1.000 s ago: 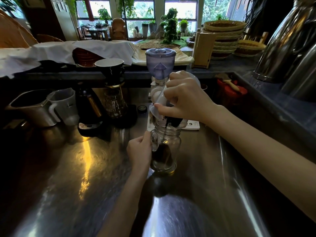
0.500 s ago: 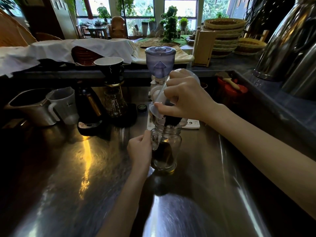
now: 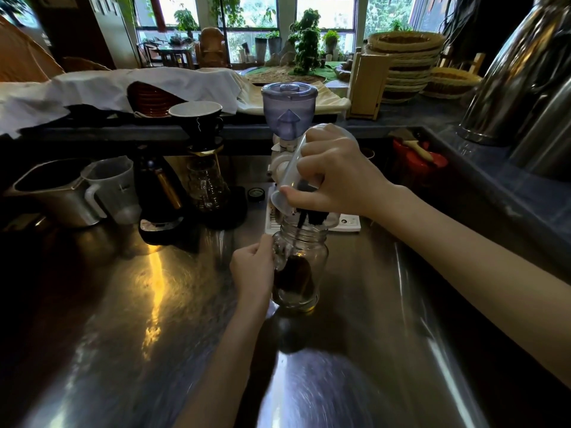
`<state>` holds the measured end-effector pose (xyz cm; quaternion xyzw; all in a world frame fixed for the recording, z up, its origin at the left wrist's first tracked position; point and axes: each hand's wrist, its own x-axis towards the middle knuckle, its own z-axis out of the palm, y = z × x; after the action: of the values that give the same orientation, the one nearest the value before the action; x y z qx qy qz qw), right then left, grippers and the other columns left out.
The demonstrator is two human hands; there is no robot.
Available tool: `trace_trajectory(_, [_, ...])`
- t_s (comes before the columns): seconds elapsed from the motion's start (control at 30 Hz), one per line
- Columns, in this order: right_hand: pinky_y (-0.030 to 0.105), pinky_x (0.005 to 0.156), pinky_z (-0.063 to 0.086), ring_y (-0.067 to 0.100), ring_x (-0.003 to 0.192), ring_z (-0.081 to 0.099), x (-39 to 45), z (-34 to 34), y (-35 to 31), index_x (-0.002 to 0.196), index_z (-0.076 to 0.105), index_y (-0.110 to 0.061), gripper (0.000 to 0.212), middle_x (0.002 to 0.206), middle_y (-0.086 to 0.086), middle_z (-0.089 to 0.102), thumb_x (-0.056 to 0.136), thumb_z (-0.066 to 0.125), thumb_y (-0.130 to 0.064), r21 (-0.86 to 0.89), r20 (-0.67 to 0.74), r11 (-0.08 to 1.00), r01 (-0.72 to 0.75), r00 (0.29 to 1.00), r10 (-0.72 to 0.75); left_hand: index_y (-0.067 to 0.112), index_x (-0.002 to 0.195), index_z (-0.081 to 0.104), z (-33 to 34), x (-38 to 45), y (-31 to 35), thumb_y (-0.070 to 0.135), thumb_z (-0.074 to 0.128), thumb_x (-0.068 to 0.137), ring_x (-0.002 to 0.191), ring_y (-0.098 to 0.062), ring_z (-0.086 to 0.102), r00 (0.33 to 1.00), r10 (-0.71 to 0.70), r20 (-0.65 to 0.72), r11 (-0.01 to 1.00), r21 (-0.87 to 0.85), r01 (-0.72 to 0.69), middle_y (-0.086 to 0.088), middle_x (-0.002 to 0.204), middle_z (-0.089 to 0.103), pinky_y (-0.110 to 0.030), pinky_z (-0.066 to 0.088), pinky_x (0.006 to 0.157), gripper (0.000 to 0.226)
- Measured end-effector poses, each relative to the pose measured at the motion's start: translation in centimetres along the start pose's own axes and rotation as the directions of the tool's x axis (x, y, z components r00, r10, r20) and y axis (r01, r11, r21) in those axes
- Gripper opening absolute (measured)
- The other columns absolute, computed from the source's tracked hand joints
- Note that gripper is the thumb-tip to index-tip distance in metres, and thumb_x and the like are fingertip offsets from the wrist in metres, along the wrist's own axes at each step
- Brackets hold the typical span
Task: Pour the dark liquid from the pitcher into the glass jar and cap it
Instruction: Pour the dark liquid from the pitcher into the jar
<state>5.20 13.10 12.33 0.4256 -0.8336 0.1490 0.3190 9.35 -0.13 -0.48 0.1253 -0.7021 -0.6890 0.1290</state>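
Right hand [image 3: 335, 177] clamps the tipped pitcher [image 3: 292, 180], spout directly over the jar [image 3: 298, 267] mouth; left hand [image 3: 251, 270] wraps the jar's left side, dark liquid falling straight in

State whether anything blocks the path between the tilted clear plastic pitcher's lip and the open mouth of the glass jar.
Nothing visible does. The clear plastic pitcher, tilted in the right hand, sits directly above the glass jar, which the left hand grips from the side. Dark liquid falls into the uncapped mouth.
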Motion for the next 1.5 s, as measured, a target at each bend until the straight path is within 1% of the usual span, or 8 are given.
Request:
trace_trajectory(0.13, [0.031, 0.064, 0.032, 0.017, 0.057, 0.036, 0.1, -0.2, 0.2, 0.043, 0.046, -0.008, 0.045, 0.047, 0.001, 0.039, 0.077, 0.072, -0.022, 0.024, 0.016, 1.0, -0.009, 1.0, 0.008, 0.02, 0.04, 0.039, -0.1, 0.0, 0.0, 0.02, 0.05, 0.085, 0.032, -0.003, 0.029, 1.0, 0.002, -0.002, 1.0, 0.011, -0.002, 0.007, 0.038, 0.035, -0.014, 0.025, 0.034, 0.045])
trace_trajectory(0.27, [0.035, 0.064, 0.037, 0.015, 0.057, 0.038, 0.2, -0.2, 0.6, 0.046, 0.053, -0.003, 0.045, 0.046, 0.007, 0.048, 0.087, 0.06, -0.021, 0.046, 0.04, 0.998, -0.039, 0.999, 0.037, 0.019, 0.04, 0.037, -0.1, 0.0, 0.0, 0.02, 0.05, 0.084, 0.031, -0.003, 0.026, 1.0, -0.002, -0.011, 0.999, 0.036, 0.002, 0.005, 0.039, 0.032, -0.014, 0.023, 0.034, 0.046])
trace_trajectory(0.37, [0.032, 0.064, 0.034, 0.014, 0.058, 0.038, 0.2, -0.1, 0.8, 0.05, 0.059, -0.001, 0.045, 0.047, 0.01, 0.054, 0.091, 0.052, -0.018, 0.06, 0.047, 0.996, -0.06, 0.997, 0.057, 0.02, 0.038, 0.036, -0.1, -0.1, -0.1, 0.022, 0.05, 0.083, 0.032, -0.004, 0.025, 1.0, -0.008, -0.007, 0.999, 0.049, 0.008, 0.006, 0.038, 0.031, -0.016, 0.023, 0.035, 0.047])
trace_trajectory(0.53, [0.035, 0.065, 0.043, 0.016, 0.057, 0.038, 0.0, 0.2, 1.4, 0.045, 0.055, -0.001, 0.039, 0.044, 0.011, 0.053, 0.083, 0.061, -0.003, 0.016, -0.024, 1.0, 0.021, 1.0, -0.02, 0.02, 0.037, 0.036, 0.0, 0.1, -0.1, 0.021, 0.051, 0.083, 0.033, -0.005, 0.026, 1.0, -0.023, -0.015, 0.999, 0.046, 0.024, 0.01, 0.032, 0.03, -0.017, 0.023, 0.035, 0.048])
trace_trajectory(0.8, [0.014, 0.069, 0.023, 0.014, 0.057, 0.03, 0.2, 0.4, 1.5, 0.038, 0.047, -0.003, 0.041, 0.038, 0.01, 0.045, 0.073, 0.064, 0.009, -0.029, -0.162, 0.993, 0.113, 0.98, -0.116, 0.023, 0.034, 0.032, 0.1, 0.3, 0.4, 0.019, 0.05, 0.08, 0.038, -0.011, 0.023, 1.0, 0.004, -0.009, 1.0, 0.02, -0.003, 0.007, 0.037, 0.027, -0.025, 0.02, 0.044, 0.05])
trace_trajectory(1.07, [0.018, 0.068, 0.026, 0.013, 0.061, 0.032, 0.2, 0.1, 1.1, 0.039, 0.048, -0.003, 0.039, 0.04, 0.009, 0.043, 0.074, 0.063, 0.006, -0.039, -0.144, 0.991, 0.126, 0.981, -0.13, 0.023, 0.032, 0.033, 0.1, 0.2, 0.5, 0.02, 0.05, 0.08, 0.04, -0.013, 0.026, 1.0, -0.003, 0.002, 1.0, -0.007, 0.003, 0.004, 0.04, 0.031, -0.025, 0.023, 0.044, 0.051])
trace_trajectory(1.23, [0.024, 0.066, 0.028, 0.015, 0.06, 0.034, 0.1, -0.1, 0.9, 0.04, 0.051, -0.001, 0.037, 0.041, 0.011, 0.045, 0.075, 0.062, 0.004, -0.064, -0.115, 0.991, 0.114, 0.986, -0.12, 0.02, 0.039, 0.033, 0.1, 0.1, 0.5, 0.021, 0.049, 0.081, 0.043, -0.015, 0.024, 1.0, 0.004, -0.003, 1.0, 0.008, -0.004, -0.001, 0.045, 0.029, -0.027, 0.02, 0.046, 0.045])
trace_trajectory(1.5, [0.016, 0.07, 0.023, 0.014, 0.062, 0.034, 0.2, -0.4, 0.8, 0.04, 0.051, -0.001, 0.037, 0.042, 0.008, 0.045, 0.075, 0.062, 0.004, -0.061, -0.133, 0.992, 0.115, 0.984, -0.122, 0.023, 0.032, 0.036, 0.2, 0.3, 0.4, 0.021, 0.05, 0.083, 0.034, -0.005, 0.028, 1.0, 0.007, 0.023, 1.0, -0.021, -0.007, 0.01, 0.031, 0.032, -0.019, 0.024, 0.037, 0.053])
